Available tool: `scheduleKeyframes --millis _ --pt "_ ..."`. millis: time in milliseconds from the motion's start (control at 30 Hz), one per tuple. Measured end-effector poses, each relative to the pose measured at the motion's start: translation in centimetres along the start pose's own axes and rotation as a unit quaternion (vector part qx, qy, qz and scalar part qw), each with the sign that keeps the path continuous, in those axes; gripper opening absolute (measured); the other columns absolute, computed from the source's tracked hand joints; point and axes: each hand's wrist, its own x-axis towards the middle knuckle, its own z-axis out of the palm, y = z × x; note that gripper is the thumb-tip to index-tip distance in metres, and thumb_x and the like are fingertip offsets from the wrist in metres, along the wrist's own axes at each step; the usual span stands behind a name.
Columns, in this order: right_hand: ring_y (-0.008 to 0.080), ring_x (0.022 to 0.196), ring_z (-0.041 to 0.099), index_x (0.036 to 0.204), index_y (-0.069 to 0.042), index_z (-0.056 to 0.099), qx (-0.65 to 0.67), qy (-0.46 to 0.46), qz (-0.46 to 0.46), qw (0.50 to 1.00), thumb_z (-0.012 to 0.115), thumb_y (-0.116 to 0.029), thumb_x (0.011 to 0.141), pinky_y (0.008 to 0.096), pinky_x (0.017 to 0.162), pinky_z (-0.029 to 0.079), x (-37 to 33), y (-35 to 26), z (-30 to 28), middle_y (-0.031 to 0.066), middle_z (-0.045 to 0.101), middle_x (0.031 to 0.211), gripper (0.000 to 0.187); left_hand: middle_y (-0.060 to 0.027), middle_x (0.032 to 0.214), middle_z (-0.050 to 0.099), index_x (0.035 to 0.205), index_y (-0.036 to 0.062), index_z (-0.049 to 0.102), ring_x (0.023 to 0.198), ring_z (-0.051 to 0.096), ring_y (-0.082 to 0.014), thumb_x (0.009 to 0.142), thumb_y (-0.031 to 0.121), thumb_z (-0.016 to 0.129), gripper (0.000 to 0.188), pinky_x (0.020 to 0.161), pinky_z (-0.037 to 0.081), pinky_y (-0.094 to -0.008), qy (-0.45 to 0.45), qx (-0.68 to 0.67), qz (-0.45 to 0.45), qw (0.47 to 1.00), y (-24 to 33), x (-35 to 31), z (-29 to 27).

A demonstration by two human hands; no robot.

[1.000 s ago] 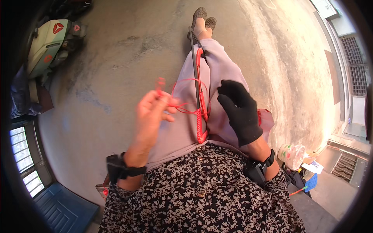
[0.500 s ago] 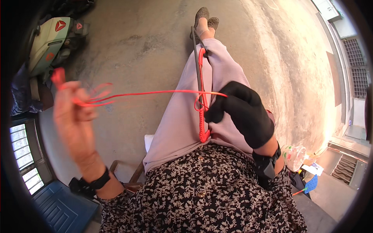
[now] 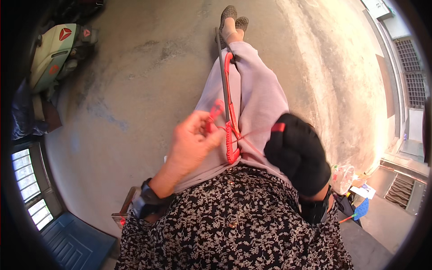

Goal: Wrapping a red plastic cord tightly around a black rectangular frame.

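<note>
A long, narrow frame of dark rod lies along my legs, with a red covering and tight red cord windings on its near part. My bare left hand is just left of the windings, its fingers pinched on a small bundle of red cord. My right hand, in a black glove, is closed at the right of the frame, with a bit of red cord showing on the glove. Thin, blurred strands run from the windings toward this hand; their grip inside the glove is hidden.
At the upper left stands a pale green motor scooter. A blue panel lies at the lower left, below a barred window. A clear plastic bag and a blue paddle-shaped thing are at my right.
My left hand has come in from the far left to beside the frame with the cord bundle. The cord stretched between my hands has gone slack. My right hand has moved slightly right and turned.
</note>
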Motion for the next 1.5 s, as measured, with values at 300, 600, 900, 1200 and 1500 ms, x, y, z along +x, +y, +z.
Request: scheduleKeyframes --millis 300,600,900,1200,1500 --pt "0.0246 0.076 0.066 0.1 -0.007 0.067 -0.472 0.121 -0.137 0.862 0.066 -0.022 0.084 0.033 0.07 0.051 6.9 4.5 -3.1 0.0131 0.068 0.087 0.022 -0.0078 0.089 0.066 0.101 0.0007 0.065 0.076 0.063 -0.0154 0.089 0.013 0.061 0.017 0.066 0.05 -0.0282 0.047 0.261 0.095 0.96 2.4 0.7 -2.2" --pt "0.01 0.074 0.061 0.095 -0.001 0.068 -0.29 0.132 -0.137 0.938 0.064 -0.012 0.082 0.0247 0.069 0.049 7.2 5.2 -4.1 0.0034 0.067 0.082 0.017 -0.0068 0.089 0.066 0.102 0.0027 0.066 0.071 0.062 -0.0147 0.085 0.007 0.059 0.02 0.057 0.048 -0.0283 -0.004 0.353 0.15 0.924 1.1 1.5 -0.6" --pt "0.0072 0.05 0.045 0.101 -0.012 0.053 0.257 0.204 0.073 0.942 0.05 -0.033 0.096 0.0214 0.044 0.039 6.2 -2.6 7.9 0.0003 0.05 0.072 0.022 -0.0198 0.13 0.047 0.137 -0.001 0.036 0.112 0.052 -0.0272 0.092 0.036 0.058 0.063 0.072 0.055 -0.0306 -0.215 -0.381 -0.084 0.895 5.5 -0.4 0.9" --pt "0.0072 0.075 0.057 0.093 -0.002 0.058 -0.017 0.091 0.039 0.995 0.061 -0.017 0.09 0.0214 0.062 0.046 4.8 6.1 -1.4 0.0032 0.063 0.085 0.015 -0.0024 0.075 0.043 0.123 -0.0009 0.048 0.069 0.042 -0.0143 0.094 0.027 0.053 0.04 0.05 0.039 -0.0249 -0.039 -0.461 -0.123 0.878 3.5 -4.0 -5.4" --pt "0.0071 0.072 0.055 0.094 -0.003 0.06 -0.107 0.049 0.123 0.985 0.06 -0.017 0.089 0.0211 0.064 0.043 5.6 6.0 -1.1 0.0023 0.062 0.086 0.015 0.001 0.059 0.048 0.096 -0.0048 0.061 0.045 0.041 -0.0107 0.092 0.005 0.049 0.016 0.039 0.032 -0.0215 -0.179 -0.21 -0.222 0.935 0.9 -7.5 -9.4"
